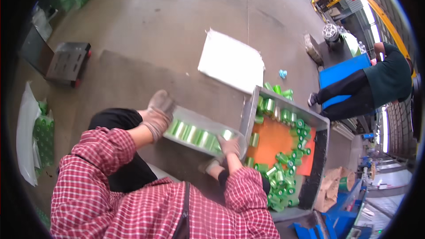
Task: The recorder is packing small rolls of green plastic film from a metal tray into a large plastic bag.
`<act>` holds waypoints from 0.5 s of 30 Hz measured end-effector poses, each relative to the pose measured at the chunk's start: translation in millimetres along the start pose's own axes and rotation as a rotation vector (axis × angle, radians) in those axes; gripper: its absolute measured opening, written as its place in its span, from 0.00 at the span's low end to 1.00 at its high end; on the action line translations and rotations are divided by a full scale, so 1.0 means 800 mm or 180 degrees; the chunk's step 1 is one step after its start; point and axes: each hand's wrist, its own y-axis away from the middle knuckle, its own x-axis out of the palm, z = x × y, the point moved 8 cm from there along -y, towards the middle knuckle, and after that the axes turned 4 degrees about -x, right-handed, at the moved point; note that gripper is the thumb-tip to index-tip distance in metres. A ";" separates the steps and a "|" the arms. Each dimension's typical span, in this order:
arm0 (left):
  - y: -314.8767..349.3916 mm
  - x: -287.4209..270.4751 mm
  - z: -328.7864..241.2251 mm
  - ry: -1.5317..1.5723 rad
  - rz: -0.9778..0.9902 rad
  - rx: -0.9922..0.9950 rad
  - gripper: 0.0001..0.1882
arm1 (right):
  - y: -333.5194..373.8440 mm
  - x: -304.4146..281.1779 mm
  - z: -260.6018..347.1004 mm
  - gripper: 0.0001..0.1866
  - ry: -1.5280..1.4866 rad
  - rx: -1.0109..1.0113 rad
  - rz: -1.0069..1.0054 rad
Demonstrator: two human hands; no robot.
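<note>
From my remote station I recorded a row of green rolls [191,134] inside a long grey tray [204,117], on the near side of the floor. The right hand [229,146] was at the tray's right end, just beside the last roll; whether its fingers were clamped I could not tell. The left hand [158,122] was at the left end, blurred, its finger state likewise undeterminable. Right of the tray stood a grey bin [312,190] holding loose green rolls [279,175] over an orange base [272,138]. Any print on the rolls was too small to read. A white slab [232,60] lay farther off.
</note>
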 end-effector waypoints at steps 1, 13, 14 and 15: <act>-0.006 0.014 0.000 -0.1091 0.0170 -0.0158 0.26 | -0.019 0.019 0.017 0.62 -0.0331 -0.0102 -0.0071; 0.042 0.052 -0.039 -0.5801 -0.0154 -0.0051 0.24 | -0.057 0.284 0.223 0.35 0.0603 -0.1362 0.1431; 0.044 0.032 -0.041 -0.6041 -0.0254 -0.0255 0.22 | -0.019 0.215 0.256 0.36 0.0341 -0.1439 0.1811; 0.041 0.028 -0.039 -0.6314 -0.0265 -0.0392 0.21 | -0.006 0.155 0.265 0.34 0.0329 -0.1578 0.2342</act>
